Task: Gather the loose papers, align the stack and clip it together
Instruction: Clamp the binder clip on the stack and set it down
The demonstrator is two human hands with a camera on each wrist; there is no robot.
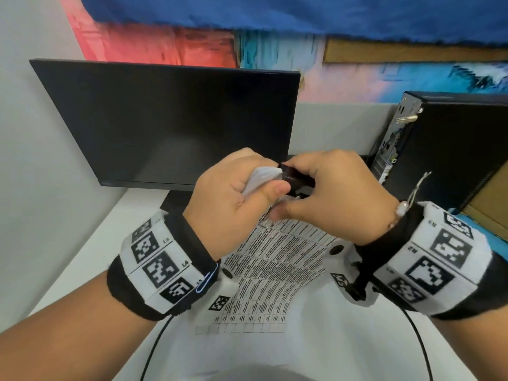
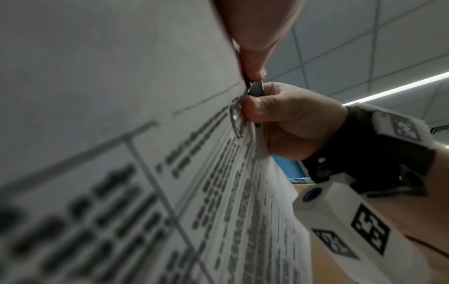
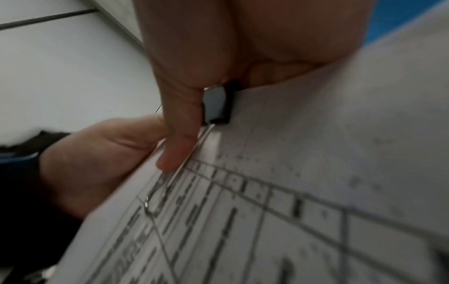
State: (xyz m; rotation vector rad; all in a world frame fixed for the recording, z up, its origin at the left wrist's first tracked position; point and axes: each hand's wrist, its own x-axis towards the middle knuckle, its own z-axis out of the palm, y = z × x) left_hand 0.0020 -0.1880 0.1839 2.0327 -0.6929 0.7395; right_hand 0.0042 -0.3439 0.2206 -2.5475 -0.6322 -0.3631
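A stack of printed papers [image 1: 275, 259] hangs in the air over the desk, held by its top edge. My left hand [image 1: 270, 188] grips that top edge, with the thumb in front. A black binder clip [image 1: 292, 176] sits on the same edge, and my right hand [image 1: 286, 189] pinches it between thumb and fingers. The left wrist view shows the clip [image 2: 255, 89] and its wire handle [image 2: 237, 119] lying flat on the papers [image 2: 121, 153]. In the right wrist view a finger [image 3: 179, 134] presses that handle beside the clip [image 3: 216, 103].
A dark monitor [image 1: 165, 125] stands right behind the hands. A black computer tower [image 1: 445, 149] and a cardboard box [image 1: 489, 204] are at the right. The white desk [image 1: 82, 257] lies below, and black cables [image 1: 154, 347] run down from both wrists.
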